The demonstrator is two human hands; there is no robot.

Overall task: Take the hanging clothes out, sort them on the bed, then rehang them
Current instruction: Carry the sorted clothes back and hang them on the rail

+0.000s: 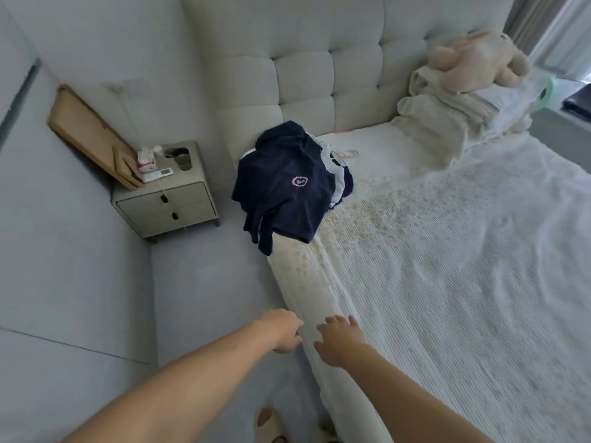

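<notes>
The bed [447,251] fills the right side of the view, its near long edge running from the tufted headboard [303,59] down toward the person. A strip of bare floor [208,298] lies between that edge and the wall on the left, ending at one nightstand [166,199] with two drawers. A wooden board [86,129] leans on the wall above it, and small items crowd its top.

One pile of clothes [287,187] sits at the bed's near edge close to the headboard. A navy shirt with a round logo lies on top, its hem and a sleeve hanging over the side; white fabric and part of a pale hanger show beneath. How many garments are in the pile cannot be told.

Both arms reach forward. The left hand [283,330] hovers just off the mattress edge, fingers loosely curled, holding nothing. The right hand [340,342] is spread over the bed's edge, fingers apart, also holding nothing.

At the far corner lie folded cream blankets [447,119] with one plush toy [476,62] on top. One slipper [270,425] shows at the bottom.
</notes>
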